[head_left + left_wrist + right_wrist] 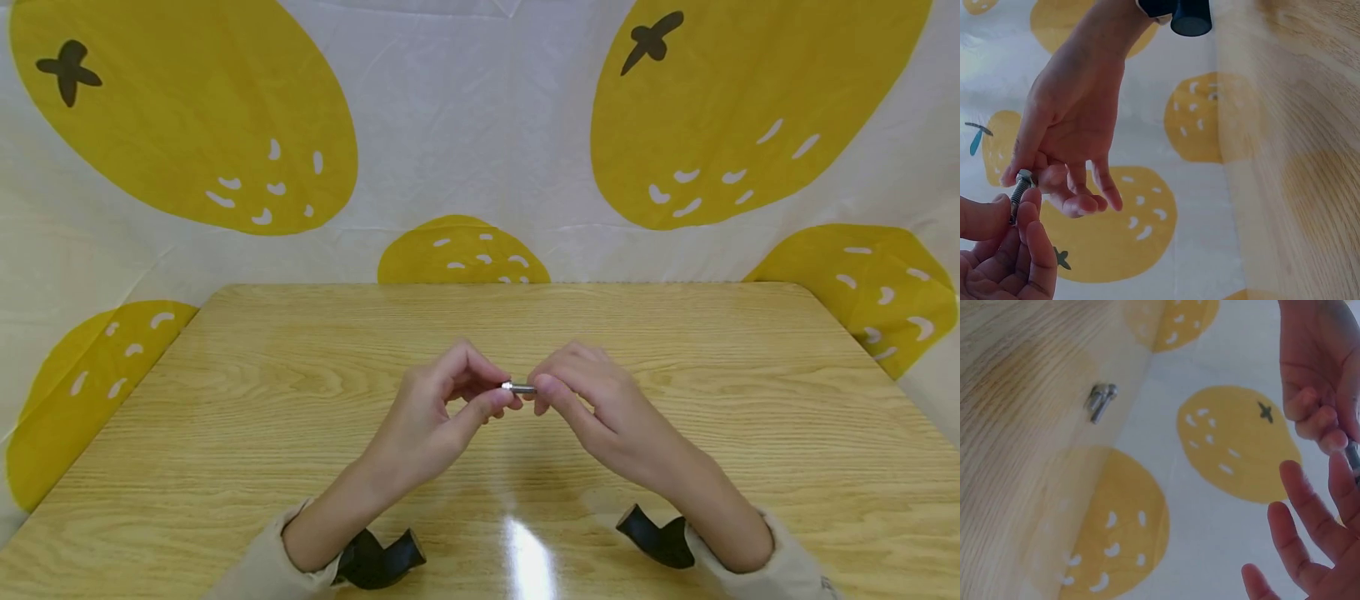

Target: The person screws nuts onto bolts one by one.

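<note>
A small silver bolt (520,388) is held above the table, spanning between both hands. My left hand (437,417) pinches its left end with thumb and index finger. My right hand (611,417) pinches the other end with its thumb and index finger. In the left wrist view the bolt's hex head (1024,175) and threaded shank (1019,192) show between the fingertips. Only the bolt's shank (1353,454) shows at the right edge of the right wrist view, where the right hand's other fingers (1300,547) are spread apart.
A small cluster of metal bolts (1101,400) lies on the wooden table (300,333) in the right wrist view; I cannot make it out in the head view. Behind the table hangs a white cloth (472,108) with yellow fruit prints. Black wrist mounts (382,560) sit on both forearms.
</note>
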`<state>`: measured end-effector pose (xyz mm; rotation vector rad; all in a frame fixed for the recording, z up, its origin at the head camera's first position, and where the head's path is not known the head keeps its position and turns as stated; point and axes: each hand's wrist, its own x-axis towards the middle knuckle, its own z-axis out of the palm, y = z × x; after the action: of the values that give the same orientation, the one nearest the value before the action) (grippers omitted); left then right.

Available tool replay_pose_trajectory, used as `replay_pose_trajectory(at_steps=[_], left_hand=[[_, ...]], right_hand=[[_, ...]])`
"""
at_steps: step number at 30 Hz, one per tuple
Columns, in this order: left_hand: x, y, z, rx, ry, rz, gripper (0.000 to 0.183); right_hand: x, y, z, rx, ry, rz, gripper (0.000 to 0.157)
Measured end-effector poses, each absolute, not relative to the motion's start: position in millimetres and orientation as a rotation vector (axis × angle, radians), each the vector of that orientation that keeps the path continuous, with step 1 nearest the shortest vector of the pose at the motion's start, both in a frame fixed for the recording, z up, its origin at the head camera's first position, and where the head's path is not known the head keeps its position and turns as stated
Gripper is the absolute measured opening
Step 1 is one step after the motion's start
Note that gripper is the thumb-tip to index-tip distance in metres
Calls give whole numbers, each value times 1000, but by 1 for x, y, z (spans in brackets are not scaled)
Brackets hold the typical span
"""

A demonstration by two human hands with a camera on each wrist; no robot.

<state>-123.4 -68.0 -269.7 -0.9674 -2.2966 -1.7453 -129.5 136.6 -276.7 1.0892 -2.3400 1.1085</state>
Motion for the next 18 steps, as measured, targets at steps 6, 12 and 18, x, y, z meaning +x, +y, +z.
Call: replay_pose_trajectory(at_steps=[6,12,18], left_hand=[[-123,-67,-270,-976,-2292,-1732,9],[-123,-69,-270,-948,-2300,-1748,8],[-122,-70,-268,-929,-2321,-1769,9]], right_hand=[[-128,139,-275,963,-2439,1134,27],[-127,145,-267,1045,-2353,1149,28],[-130,144,-267,1126,-2191,1118,28]])
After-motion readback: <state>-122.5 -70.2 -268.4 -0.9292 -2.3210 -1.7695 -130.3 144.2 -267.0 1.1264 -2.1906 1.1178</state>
